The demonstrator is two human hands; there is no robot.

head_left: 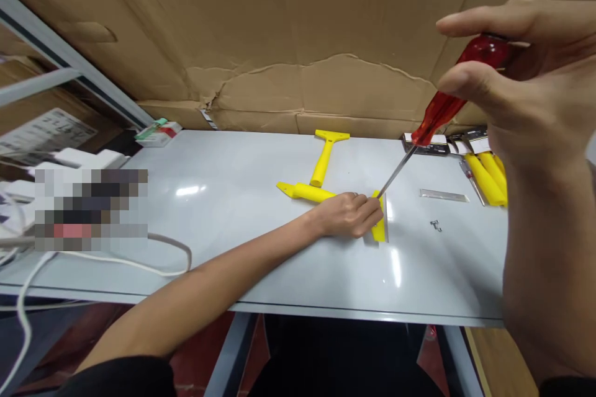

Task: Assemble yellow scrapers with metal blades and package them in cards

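Note:
My right hand (pixel 544 68) is raised close to the camera, its fingers wrapped round the red handle of a screwdriver (pixel 442 108). The metal shaft slants down to the yellow head of a scraper (pixel 379 229). My left hand (pixel 351 214) is closed on this scraper and pins it to the table; a thin metal blade edge shows along the head's right side. Left of the hand lies a yellow handle-like part (pixel 310 193); whether it belongs to the held scraper I cannot tell. Another yellow scraper (pixel 323 158) lies behind. Small screws (pixel 436 225) lie to the right.
A flat metal blade strip (pixel 444 195) rests on the white table (pixel 233 161). At right are more yellow handles (pixel 487 180), a thin tool (pixel 472 183) and dark packets (pixel 426 144). A small box (pixel 158 133), white cables (pixel 130 263) and a blurred patch are at left. Cardboard (pixel 279 25) stands behind.

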